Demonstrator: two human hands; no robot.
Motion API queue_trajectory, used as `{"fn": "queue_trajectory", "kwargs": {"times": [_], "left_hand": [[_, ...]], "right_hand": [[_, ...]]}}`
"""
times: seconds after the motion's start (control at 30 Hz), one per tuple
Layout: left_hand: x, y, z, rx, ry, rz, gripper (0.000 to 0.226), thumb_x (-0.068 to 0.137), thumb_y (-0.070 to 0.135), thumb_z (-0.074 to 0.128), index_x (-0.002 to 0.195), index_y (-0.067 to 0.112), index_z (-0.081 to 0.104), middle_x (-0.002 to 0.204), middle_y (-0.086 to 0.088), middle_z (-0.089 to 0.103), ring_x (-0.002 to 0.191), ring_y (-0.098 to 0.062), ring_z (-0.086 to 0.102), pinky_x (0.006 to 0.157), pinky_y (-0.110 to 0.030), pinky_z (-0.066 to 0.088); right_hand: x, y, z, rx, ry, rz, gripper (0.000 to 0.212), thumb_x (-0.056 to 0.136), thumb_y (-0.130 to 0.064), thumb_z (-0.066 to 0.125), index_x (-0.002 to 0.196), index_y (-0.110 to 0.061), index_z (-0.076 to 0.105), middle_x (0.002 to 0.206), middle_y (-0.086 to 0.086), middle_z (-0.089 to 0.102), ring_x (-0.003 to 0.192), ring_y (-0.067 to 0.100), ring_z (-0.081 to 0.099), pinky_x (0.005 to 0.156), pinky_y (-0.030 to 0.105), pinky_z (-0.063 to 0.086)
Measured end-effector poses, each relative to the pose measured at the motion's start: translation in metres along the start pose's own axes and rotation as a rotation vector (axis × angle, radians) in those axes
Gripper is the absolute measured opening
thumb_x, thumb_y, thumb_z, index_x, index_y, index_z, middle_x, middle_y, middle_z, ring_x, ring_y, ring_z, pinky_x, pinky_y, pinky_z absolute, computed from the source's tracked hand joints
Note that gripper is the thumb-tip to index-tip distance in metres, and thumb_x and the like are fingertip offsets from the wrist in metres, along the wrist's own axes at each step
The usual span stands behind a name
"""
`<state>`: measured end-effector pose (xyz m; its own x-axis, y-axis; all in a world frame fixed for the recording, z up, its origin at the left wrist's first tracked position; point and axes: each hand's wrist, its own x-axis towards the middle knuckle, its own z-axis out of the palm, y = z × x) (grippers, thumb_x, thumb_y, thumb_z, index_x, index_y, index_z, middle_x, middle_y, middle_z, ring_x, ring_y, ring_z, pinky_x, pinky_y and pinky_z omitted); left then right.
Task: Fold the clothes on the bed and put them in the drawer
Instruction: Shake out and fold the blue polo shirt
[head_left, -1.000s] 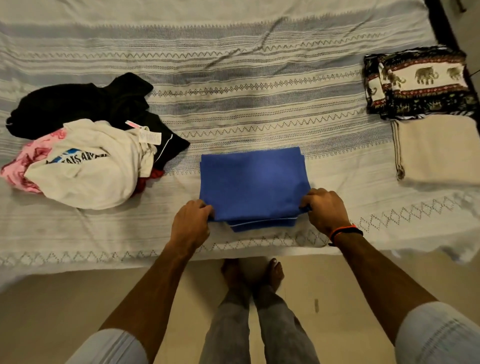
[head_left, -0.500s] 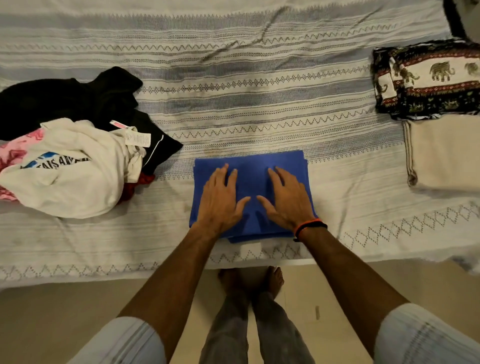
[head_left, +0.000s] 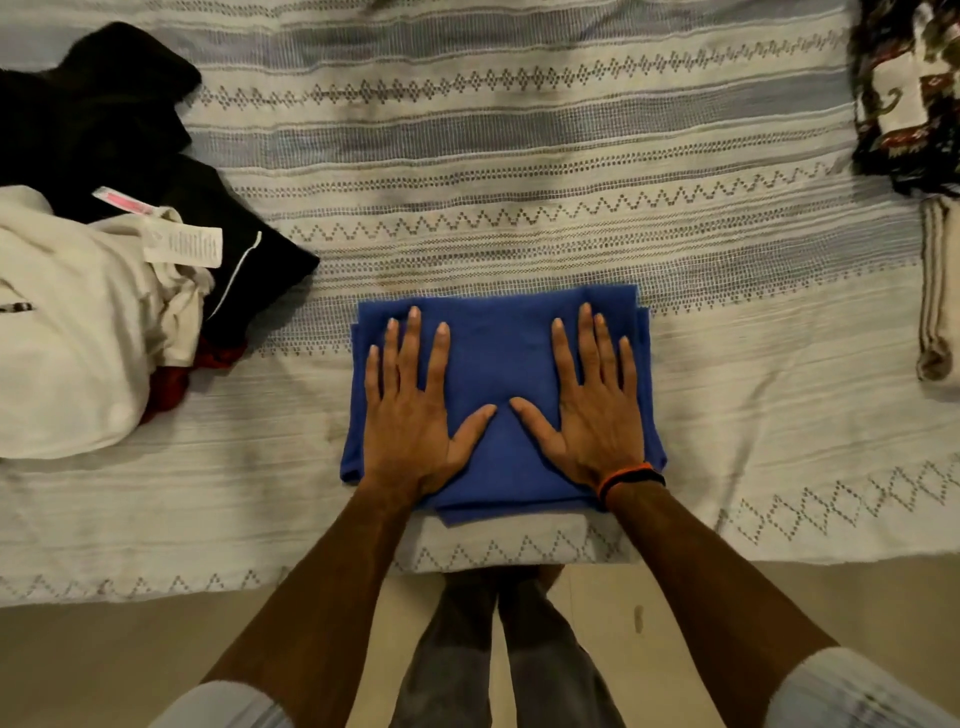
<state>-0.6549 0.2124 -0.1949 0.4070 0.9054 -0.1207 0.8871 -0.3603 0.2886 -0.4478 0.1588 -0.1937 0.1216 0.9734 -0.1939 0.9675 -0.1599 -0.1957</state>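
In the head view, a folded blue garment (head_left: 498, 364) is seen lying near the front edge of the bed (head_left: 519, 130), and it is pressed flat by the left hand (head_left: 410, 415) and the right hand (head_left: 592, 410), both laid palm-down with fingers straight and spread, nothing being gripped. A pile of unfolded clothes is seen at the left, made up of a cream garment (head_left: 78, 338) with a white tag (head_left: 184, 247) over a black garment (head_left: 104, 119), while an elephant-print cloth (head_left: 909, 98) and a folded beige cloth (head_left: 937, 291) are cut off at the right edge. An orange and black wristband (head_left: 631, 479) is worn on the right wrist.
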Motion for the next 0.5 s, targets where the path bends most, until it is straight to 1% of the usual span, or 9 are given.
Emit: {"fn": "queue_trajectory", "kwargs": {"times": [0.1, 0.17, 0.2, 0.27, 0.3, 0.33, 0.4, 0.43, 0.5], "left_hand": [[0.000, 0.001, 0.000, 0.000, -0.016, 0.008, 0.094, 0.088, 0.071, 0.041, 0.157, 0.015, 0.010, 0.164, -0.012, -0.002, 0.151, -0.031, -0.004, 0.121, -0.052, 0.005], [0.003, 0.004, -0.010, -0.048, -0.032, -0.026, 0.088, 0.090, 0.070, 0.037, 0.157, 0.017, 0.014, 0.164, -0.009, 0.003, 0.151, -0.030, 0.000, 0.121, -0.051, 0.006], [0.008, 0.005, -0.017, -0.093, -0.029, -0.060, 0.082, 0.091, 0.068, 0.034, 0.155, 0.018, 0.020, 0.163, -0.009, 0.009, 0.150, -0.030, 0.007, 0.120, -0.051, 0.008], [0.024, 0.005, -0.038, -0.127, -0.010, -0.104, 0.076, 0.091, 0.064, 0.034, 0.149, 0.016, 0.033, 0.157, -0.010, 0.024, 0.143, -0.031, 0.022, 0.115, -0.051, 0.015], [0.032, 0.002, -0.049, -0.102, -0.013, -0.098, 0.076, 0.089, 0.064, 0.039, 0.147, 0.014, 0.035, 0.155, -0.011, 0.028, 0.140, -0.032, 0.025, 0.112, -0.052, 0.017], [0.042, -0.002, -0.057, -0.073, -0.049, -0.084, 0.080, 0.087, 0.064, 0.047, 0.147, 0.013, 0.034, 0.153, -0.012, 0.029, 0.139, -0.033, 0.026, 0.110, -0.053, 0.018], [0.061, -0.012, -0.073, -0.058, -0.202, -0.085, 0.096, 0.076, 0.065, 0.067, 0.149, 0.014, 0.030, 0.152, -0.010, 0.031, 0.139, -0.031, 0.028, 0.110, -0.052, 0.019], [0.069, -0.017, -0.080, -0.064, -0.289, -0.104, 0.103, 0.068, 0.064, 0.075, 0.148, 0.015, 0.031, 0.150, -0.010, 0.035, 0.137, -0.031, 0.032, 0.110, -0.052, 0.022], [0.083, -0.023, -0.093, -0.072, -0.429, -0.141, 0.108, 0.055, 0.055, 0.088, 0.143, 0.017, 0.038, 0.143, -0.011, 0.046, 0.131, -0.032, 0.043, 0.109, -0.049, 0.032]], "right_hand": [[0.001, 0.000, -0.002, 0.013, -0.015, -0.005, 0.090, 0.091, -0.074, 0.024, 0.158, -0.017, 0.005, 0.165, 0.012, -0.003, 0.152, 0.027, -0.005, 0.122, 0.051, 0.002], [0.001, -0.002, -0.011, 0.050, -0.023, -0.001, 0.089, 0.091, -0.073, 0.024, 0.158, -0.017, 0.009, 0.165, 0.012, 0.000, 0.152, 0.027, -0.001, 0.122, 0.050, 0.002], [0.005, -0.003, -0.018, 0.076, -0.018, 0.009, 0.087, 0.091, -0.072, 0.026, 0.157, -0.016, 0.015, 0.165, 0.012, 0.006, 0.152, 0.029, 0.005, 0.121, 0.050, 0.004], [0.019, -0.001, -0.035, 0.089, -0.002, 0.017, 0.086, 0.088, -0.071, 0.033, 0.152, -0.013, 0.030, 0.160, 0.013, 0.023, 0.144, 0.032, 0.023, 0.115, 0.049, 0.015], [0.027, 0.003, -0.045, 0.071, -0.009, 0.009, 0.088, 0.084, -0.073, 0.037, 0.148, -0.012, 0.035, 0.155, 0.012, 0.030, 0.139, 0.032, 0.029, 0.111, 0.049, 0.019], [0.037, 0.008, -0.054, 0.055, -0.040, -0.005, 0.091, 0.080, -0.076, 0.042, 0.145, -0.013, 0.038, 0.151, 0.011, 0.034, 0.135, 0.032, 0.032, 0.109, 0.050, 0.021], [0.056, 0.017, -0.072, 0.053, -0.152, -0.034, 0.098, 0.070, -0.080, 0.056, 0.143, -0.017, 0.039, 0.145, 0.008, 0.039, 0.132, 0.030, 0.035, 0.108, 0.050, 0.021], [0.065, 0.021, -0.080, 0.047, -0.222, -0.043, 0.100, 0.067, -0.077, 0.065, 0.143, -0.018, 0.039, 0.142, 0.008, 0.042, 0.131, 0.029, 0.037, 0.109, 0.050, 0.020], [0.082, 0.025, -0.095, -0.005, -0.334, -0.043, 0.095, 0.062, -0.063, 0.080, 0.138, -0.019, 0.042, 0.135, 0.007, 0.050, 0.127, 0.029, 0.045, 0.109, 0.049, 0.022]]}}
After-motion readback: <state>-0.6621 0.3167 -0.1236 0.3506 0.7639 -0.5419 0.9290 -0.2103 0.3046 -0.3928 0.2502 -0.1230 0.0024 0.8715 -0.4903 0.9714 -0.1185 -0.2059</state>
